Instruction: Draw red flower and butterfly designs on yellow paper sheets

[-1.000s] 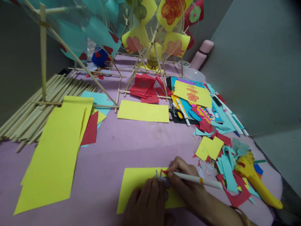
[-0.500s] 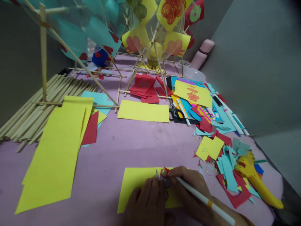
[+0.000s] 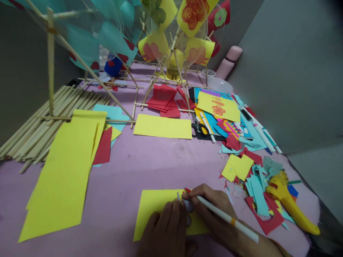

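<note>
A sheet of yellow paper [image 3: 150,203] lies on the table right in front of me. My left hand [image 3: 167,223] rests flat on it, fingers stretched forward and side by side. Beside those fingertips shows a small greyish-lilac piece [image 3: 188,205] with rounded parts and a thin point; my hands cover most of it, so its kind is unclear. My right hand [image 3: 214,207] is closed round a white marker [image 3: 227,218] with an orange band. Its red tip end shows beyond the fingers, at the upper edge of the piece.
Yellow strips [image 3: 64,171] lie at left over bamboo sticks [image 3: 34,132]. Another yellow strip [image 3: 163,126] is ahead, beside black-handled scissors [image 3: 199,129]. Paper scraps [image 3: 257,192] and a yellow tool [image 3: 292,207] lie at right. Stick frames with decorated paper [image 3: 197,50] stand behind.
My right hand and the marker have shifted slightly up and left, and more of the greyish-lilac piece shows between my hands. My left hand stays nearly in place on the yellow paper.
</note>
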Motion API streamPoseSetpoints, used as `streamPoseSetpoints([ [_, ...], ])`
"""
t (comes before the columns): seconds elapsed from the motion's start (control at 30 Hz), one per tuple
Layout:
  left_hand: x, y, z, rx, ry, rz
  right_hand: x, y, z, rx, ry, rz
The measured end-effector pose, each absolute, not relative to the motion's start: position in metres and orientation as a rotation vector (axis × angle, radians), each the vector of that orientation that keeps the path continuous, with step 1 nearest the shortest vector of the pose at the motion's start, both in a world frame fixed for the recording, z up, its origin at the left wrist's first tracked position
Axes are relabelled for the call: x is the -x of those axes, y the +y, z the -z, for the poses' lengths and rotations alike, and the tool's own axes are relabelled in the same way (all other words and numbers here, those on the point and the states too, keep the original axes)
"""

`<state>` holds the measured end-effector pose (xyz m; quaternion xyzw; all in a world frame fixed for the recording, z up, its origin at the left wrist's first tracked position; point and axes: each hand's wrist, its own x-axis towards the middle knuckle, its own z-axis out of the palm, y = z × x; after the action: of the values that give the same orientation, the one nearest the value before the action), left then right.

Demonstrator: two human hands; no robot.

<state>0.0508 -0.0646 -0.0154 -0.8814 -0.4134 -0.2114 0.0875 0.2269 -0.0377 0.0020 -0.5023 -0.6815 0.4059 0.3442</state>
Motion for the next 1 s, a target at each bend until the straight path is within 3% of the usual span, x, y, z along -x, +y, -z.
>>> streamPoseSetpoints([
  [0.4,-0.055,-0.067,0.020,2.623,-1.303,0.739,-0.225,-0.040,-0.009,1.389,-1.546,-1.155],
  [0.87,-0.044,-0.065,0.022,2.677,-1.067,0.541,-0.219,-0.031,-0.024,1.330,-1.701,-1.306],
  [1.0,-0.048,-0.066,0.021,2.666,-1.188,0.628,-0.219,-0.033,-0.019,1.293,-1.685,-1.321],
])
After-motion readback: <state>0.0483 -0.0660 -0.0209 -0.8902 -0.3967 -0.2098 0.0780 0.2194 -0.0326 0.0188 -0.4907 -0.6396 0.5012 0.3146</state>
